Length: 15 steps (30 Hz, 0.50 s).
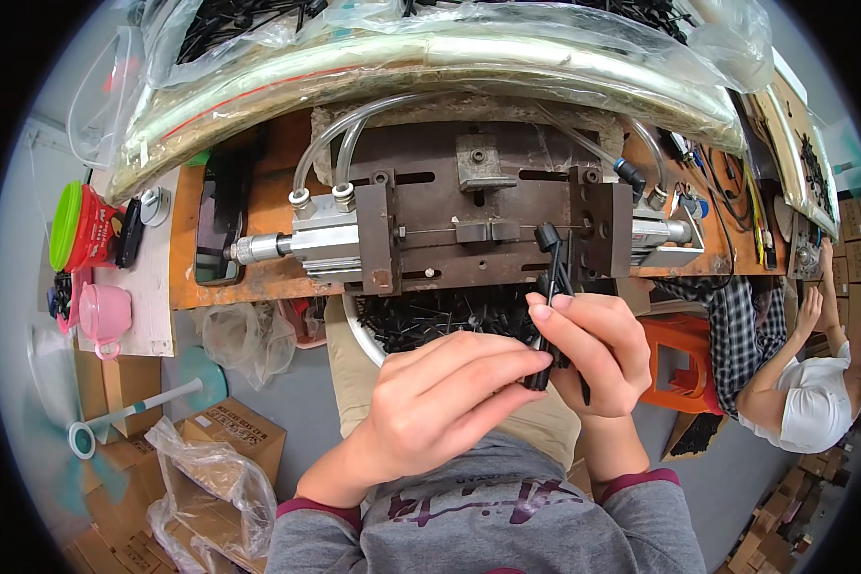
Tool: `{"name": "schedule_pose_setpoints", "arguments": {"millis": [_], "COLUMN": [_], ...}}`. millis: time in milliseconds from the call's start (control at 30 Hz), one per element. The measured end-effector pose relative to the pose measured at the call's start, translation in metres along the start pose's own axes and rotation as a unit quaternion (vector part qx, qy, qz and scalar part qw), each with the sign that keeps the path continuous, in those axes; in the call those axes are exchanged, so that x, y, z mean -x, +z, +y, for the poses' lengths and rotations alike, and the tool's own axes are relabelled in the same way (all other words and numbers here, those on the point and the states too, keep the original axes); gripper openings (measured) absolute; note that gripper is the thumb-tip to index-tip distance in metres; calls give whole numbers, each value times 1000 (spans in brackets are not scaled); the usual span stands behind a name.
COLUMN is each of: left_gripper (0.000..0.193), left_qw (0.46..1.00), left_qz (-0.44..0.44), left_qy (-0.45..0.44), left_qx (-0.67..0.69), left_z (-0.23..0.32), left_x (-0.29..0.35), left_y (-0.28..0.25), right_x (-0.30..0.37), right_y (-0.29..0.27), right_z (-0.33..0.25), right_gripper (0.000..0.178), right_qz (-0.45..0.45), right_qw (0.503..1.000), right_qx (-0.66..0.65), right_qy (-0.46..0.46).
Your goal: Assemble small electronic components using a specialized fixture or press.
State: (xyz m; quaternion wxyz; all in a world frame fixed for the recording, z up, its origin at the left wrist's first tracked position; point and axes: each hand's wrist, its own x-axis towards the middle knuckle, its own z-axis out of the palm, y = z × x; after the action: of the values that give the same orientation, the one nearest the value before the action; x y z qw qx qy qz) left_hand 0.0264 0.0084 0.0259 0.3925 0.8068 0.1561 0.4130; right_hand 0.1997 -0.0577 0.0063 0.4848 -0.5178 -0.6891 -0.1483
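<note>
In front of my body, my two hands meet over slim black plastic parts with thicker ends. My right hand (603,354) is closed round several of these black parts (551,251), which stick up past its thumb and fingertips. With pinched fingers, my left hand (454,397) grips the lower end of a black part (539,380) beside them. Just beyond the hands stands a dark metal fixture (440,206) with a small centre block (486,231). A silver cylinder (325,239) flanks it on the left. Below its front edge, a tub (352,330) full of similar black parts is partly hidden by my hands.
A plastic-lined bulk container (430,57) of black parts lies behind the fixture. Clear air hoses (349,143) arch over the wooden bench (268,287). At left are a pink cup (105,311) and cardboard boxes (234,430). A co-worker (813,402) sits at right near an orange stool (684,364).
</note>
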Motion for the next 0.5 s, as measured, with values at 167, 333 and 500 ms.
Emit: {"name": "schedule_pose_setpoints", "arguments": {"millis": [167, 333, 500], "left_gripper": [39, 36, 26], "left_qw": [993, 966, 941], "left_qz": [17, 3, -40], "left_qy": [-19, 4, 8], "left_qx": [-117, -257, -336], "left_z": [0, -24, -31], "left_x": [5, 2, -2], "left_y": [-1, 11, 16], "right_x": [0, -3, -1], "right_y": [-4, -13, -21], "right_z": [9, 2, 0], "right_gripper": [42, 36, 34], "right_qz": [52, 71, 62], "right_qw": [997, 990, 983], "right_qx": [-3, -12, -58], "right_qy": [51, 117, 162]}}
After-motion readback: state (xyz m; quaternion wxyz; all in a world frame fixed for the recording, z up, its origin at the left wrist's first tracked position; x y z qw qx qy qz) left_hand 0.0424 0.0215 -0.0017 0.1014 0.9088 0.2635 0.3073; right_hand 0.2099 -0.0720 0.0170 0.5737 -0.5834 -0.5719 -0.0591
